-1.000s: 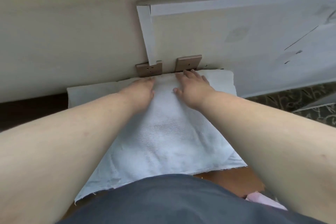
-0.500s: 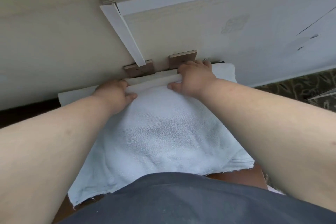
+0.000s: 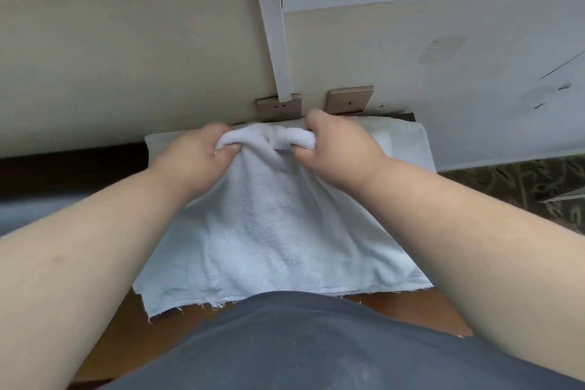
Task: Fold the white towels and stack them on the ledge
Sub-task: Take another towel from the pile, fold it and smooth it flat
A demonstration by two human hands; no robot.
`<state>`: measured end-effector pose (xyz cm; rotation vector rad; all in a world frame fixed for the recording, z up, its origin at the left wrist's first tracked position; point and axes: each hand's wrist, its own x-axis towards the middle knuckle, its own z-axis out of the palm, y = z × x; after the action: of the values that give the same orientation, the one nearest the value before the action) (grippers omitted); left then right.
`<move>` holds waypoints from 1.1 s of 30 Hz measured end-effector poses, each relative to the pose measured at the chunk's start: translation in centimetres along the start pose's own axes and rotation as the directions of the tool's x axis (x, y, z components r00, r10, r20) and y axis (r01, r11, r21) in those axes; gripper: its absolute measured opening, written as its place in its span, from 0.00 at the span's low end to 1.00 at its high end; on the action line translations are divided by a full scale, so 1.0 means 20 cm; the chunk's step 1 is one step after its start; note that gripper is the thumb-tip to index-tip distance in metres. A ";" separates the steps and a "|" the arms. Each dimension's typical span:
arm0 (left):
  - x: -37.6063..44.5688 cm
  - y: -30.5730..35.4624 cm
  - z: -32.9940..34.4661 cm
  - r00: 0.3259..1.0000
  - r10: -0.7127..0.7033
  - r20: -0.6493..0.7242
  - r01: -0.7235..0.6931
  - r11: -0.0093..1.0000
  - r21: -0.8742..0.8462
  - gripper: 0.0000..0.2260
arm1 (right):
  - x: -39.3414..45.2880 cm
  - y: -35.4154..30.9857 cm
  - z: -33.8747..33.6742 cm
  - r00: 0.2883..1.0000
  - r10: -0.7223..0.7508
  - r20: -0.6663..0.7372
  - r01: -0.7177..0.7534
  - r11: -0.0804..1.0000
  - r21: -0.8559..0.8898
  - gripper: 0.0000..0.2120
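Head view: white towel (image 3: 278,231) is lying rumpled, far edge bunching at twelve o'clock; left hand (image 3: 193,158) and right hand (image 3: 340,149) fingers (image 3: 302,149) are clamping that edge.

A brown wooden surface (image 3: 408,310) runs up to the cream wall, bare only along its near edge. A white towel (image 3: 269,231) covers most of it, with another flat white towel (image 3: 399,139) beneath at the wall end.
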<state>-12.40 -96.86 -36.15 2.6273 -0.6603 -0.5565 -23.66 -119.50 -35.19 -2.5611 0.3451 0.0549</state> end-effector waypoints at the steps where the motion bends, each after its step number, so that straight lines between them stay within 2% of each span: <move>1: -0.04 0.02 -0.01 1.000 0.010 -0.016 -0.010 1.000 -0.022 0.10 | -0.02 -0.07 0.02 1.000 -0.012 0.021 0.011 1.000 0.027 0.12; 4: -0.16 0.07 -0.06 0.997 0.054 -0.059 -0.058 0.996 -0.062 0.08 | -0.07 -0.28 0.09 0.996 -0.060 0.069 0.052 0.992 0.119 0.09; 6: -0.24 0.06 -0.12 0.995 0.023 -0.095 -0.032 0.994 -0.100 0.06 | -0.10 -0.40 0.13 0.994 -0.087 0.059 0.077 0.985 0.155 0.09; 12: -0.58 -0.12 -0.32 0.983 -0.033 -0.183 0.013 0.994 -0.109 0.04 | -0.23 -0.77 0.21 0.988 -0.155 0.024 0.151 0.979 0.140 0.08; 18: -0.93 -0.36 -0.58 0.946 -0.021 -0.325 -0.028 0.989 -0.146 0.03 | -0.39 -1.24 0.28 0.970 -0.228 -0.082 0.237 0.963 0.125 0.09; 21: -1.14 -0.53 -0.73 0.911 0.021 -0.411 -0.091 0.984 -0.151 0.04 | -0.50 -1.55 0.37 0.950 -0.244 -0.192 0.274 0.951 0.145 0.14; 26: -1.47 -0.82 -0.97 0.860 0.085 -0.503 -0.152 0.984 -0.092 0.07 | -0.67 -2.00 0.55 0.905 -0.215 -0.367 0.308 0.926 0.217 0.16; 33: -1.82 -1.23 -1.19 0.810 0.037 -0.585 -0.120 0.987 -0.103 0.06 | -0.75 -2.53 0.82 0.875 -0.276 -0.398 0.390 0.889 0.240 0.15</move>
<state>-22.03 -51.95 -16.53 2.4271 -0.5011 0.2339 -24.67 -66.01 -21.12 -2.2634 0.0226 -0.5578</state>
